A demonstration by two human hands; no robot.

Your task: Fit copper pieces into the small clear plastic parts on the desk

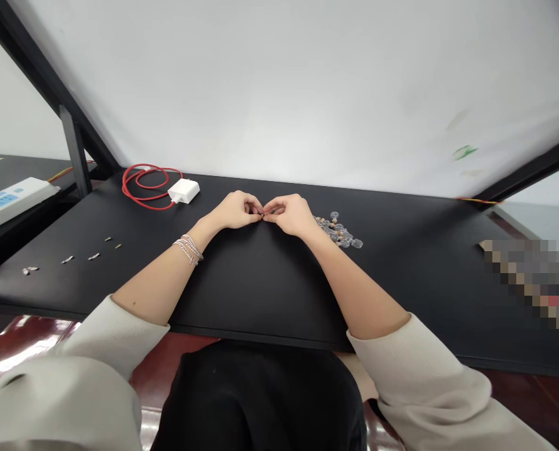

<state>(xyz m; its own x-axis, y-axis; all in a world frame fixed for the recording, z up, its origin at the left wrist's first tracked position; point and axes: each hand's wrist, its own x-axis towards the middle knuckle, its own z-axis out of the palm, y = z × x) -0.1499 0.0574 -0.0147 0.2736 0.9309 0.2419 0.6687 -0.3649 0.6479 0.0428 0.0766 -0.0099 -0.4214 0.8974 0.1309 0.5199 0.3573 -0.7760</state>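
Note:
In the middle of the black table, my left hand and my right hand meet at the fingertips. Both are closed in a pinch around a tiny dark piece, mostly covered by the fingers and too small to name. Close beside my right hand and wrist lies a pile of small clear, rounded pieces with brownish-orange parts; my forearm partly hides it. Toward the left of the table several tiny metallic-looking bits are scattered, apart from my left hand.
A white charger with a coiled red cable rests at the back left. Farther left is a white power strip. A blurred-out flat item lies at the right edge. Behind the black table rises a white panel.

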